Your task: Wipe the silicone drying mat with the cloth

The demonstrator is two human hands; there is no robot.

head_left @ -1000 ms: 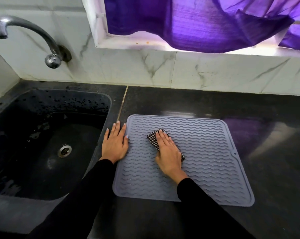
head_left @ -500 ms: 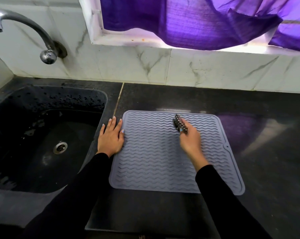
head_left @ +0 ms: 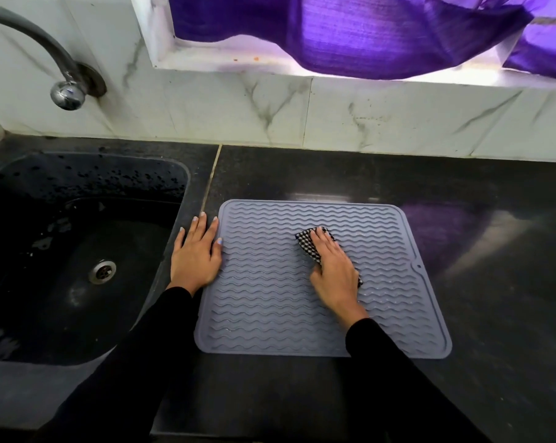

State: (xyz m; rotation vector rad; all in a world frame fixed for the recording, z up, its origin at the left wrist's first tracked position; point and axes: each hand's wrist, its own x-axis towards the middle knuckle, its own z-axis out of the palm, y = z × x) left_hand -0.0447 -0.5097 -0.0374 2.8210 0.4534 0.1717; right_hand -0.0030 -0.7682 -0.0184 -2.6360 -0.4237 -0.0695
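two black sleeves (head_left: 395, 372) come in from the bottom edge over the dark countertop (head_left: 494, 362), and the grey silicone drying mat (head_left: 264, 311) lies flat on it just right of the sink (head_left: 78, 251), its near edge close to the counter's front. the step in hand looks like the wiping itself, somewhere mid-pass — small wet glints show in the wavy grooves toward the near left part of the mat, so by my reading that area may want more attention.

the right hand (head_left: 334, 270) lies palm-down near the mat's middle, fingers straight and together, pressing the black-and-white checked cloth (head_left: 308, 243) flat against the ridges; the cloth peeks out past the fingertips and beside the thumb, with a dark corner showing under the heel of the hand. the left hand (head_left: 195, 254) rests flat and spread on the counter at the mat's left edge, its thumb side just touching the rim — it holds nothing and seems to steady the mat.

the next move, as i judge it, calls for steady downward pressure while the cloth slides along the grooves, with the left hand pinning the edge so the soft mat does not creep or buckle.

farther back stand the marble-look wall tiles (head_left: 334, 116), the tap (head_left: 66, 87) above the sink, and a purple curtain (head_left: 350, 33) at the window.
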